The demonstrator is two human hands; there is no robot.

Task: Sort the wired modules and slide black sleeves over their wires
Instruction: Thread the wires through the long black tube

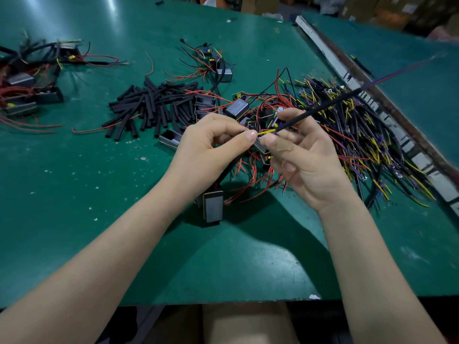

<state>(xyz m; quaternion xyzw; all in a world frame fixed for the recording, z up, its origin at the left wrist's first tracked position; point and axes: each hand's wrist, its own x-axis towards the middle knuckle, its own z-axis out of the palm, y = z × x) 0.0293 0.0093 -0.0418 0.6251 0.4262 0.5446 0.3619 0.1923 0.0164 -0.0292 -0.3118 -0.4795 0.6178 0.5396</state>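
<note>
My left hand (213, 142) pinches a small grey module (260, 146) and its yellow wire (267, 132) between thumb and forefinger. Opposite it, my right hand (301, 155) grips a black sleeve (320, 110) that runs up and to the right over the wires, whose purple and red ends stick out at its far tip. A second module (213, 206) hangs below my left hand on a black sleeved lead and rests on the green table (99, 194). Loose black sleeves (151, 108) lie in a heap behind my left hand.
Unsleeved modules with red wires (248, 108) are piled behind my hands. A large bundle of yellow and black wires (360, 135) lies on the right beside a white rail (347, 78). Finished modules (29, 88) sit at the far left, a few more (218, 68) at the back.
</note>
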